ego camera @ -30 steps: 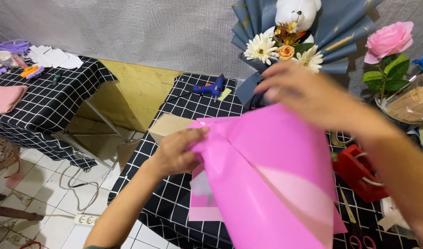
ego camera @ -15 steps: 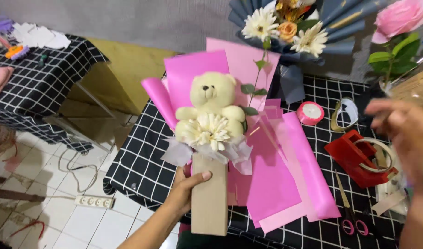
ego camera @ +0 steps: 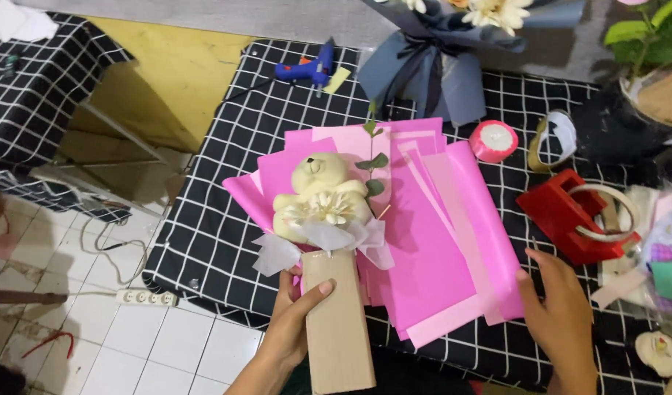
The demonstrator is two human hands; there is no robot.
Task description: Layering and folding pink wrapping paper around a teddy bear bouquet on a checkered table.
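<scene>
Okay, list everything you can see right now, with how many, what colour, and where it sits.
cream plush teddy bear: one, cream, upright on the cardboard box
brown cardboard box: one, brown, bottom centre
pink wrapping paper sheets: several, pink, table centre
blue glue gun: one, blue, table's far edge
grey-wrapped flower bouquet: one, grey, top centre
pink ribbon roll: one, pink, right of sheets
red tape dispenser: one, red, right
white power strip: one, white, floor
left hand: grips the box
right hand: at the sheets' right edge
</scene>
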